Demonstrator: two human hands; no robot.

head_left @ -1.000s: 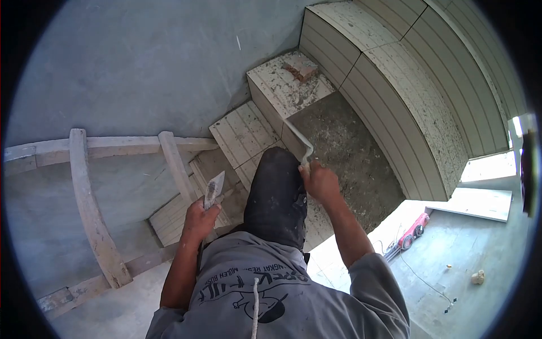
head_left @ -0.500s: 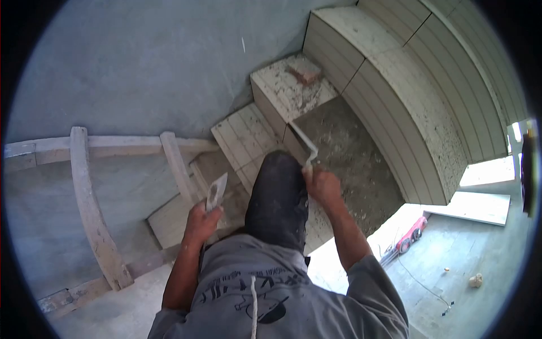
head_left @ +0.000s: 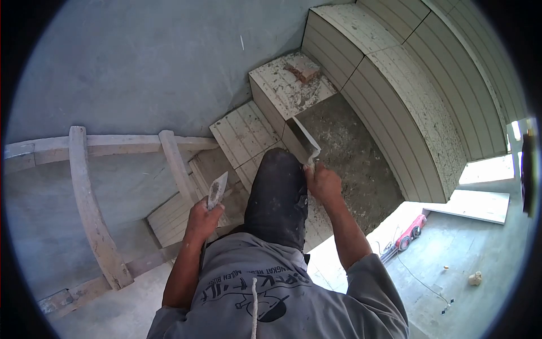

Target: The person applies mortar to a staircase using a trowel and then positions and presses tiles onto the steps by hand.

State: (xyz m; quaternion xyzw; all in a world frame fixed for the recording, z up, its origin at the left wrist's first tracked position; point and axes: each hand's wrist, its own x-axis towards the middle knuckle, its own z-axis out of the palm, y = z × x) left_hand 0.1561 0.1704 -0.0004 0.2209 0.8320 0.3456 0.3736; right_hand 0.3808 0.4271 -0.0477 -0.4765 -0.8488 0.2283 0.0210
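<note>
My right hand (head_left: pixel 323 182) is closed around the handle of a trowel (head_left: pixel 305 139), its long blade angled up and left over the stair edge. Under the blade lies a step bed of rough grey mortar (head_left: pixel 355 152), bordered by a tiled riser. Lower left, my left hand (head_left: pixel 203 220) grips a flat, pale, pointed piece (head_left: pixel 217 189) with a grey smear on it; its exact kind I cannot tell. My bent knee (head_left: pixel 276 192) rests between the two hands, close to the tiled lower step (head_left: pixel 245 133).
A broken brick (head_left: pixel 305 70) sits on the debris-strewn step by the wall. Tiled stairs (head_left: pixel 406 124) curve up on the right. At left stands a wooden ladder-like frame (head_left: pixel 93 209). A red power tool (head_left: pixel 411 233) and a white board (head_left: pixel 474 206) lie on the floor.
The trowel's blade has turned in my right hand, so more of its flat face shows. My left hand and its pale piece stay almost in place.
</note>
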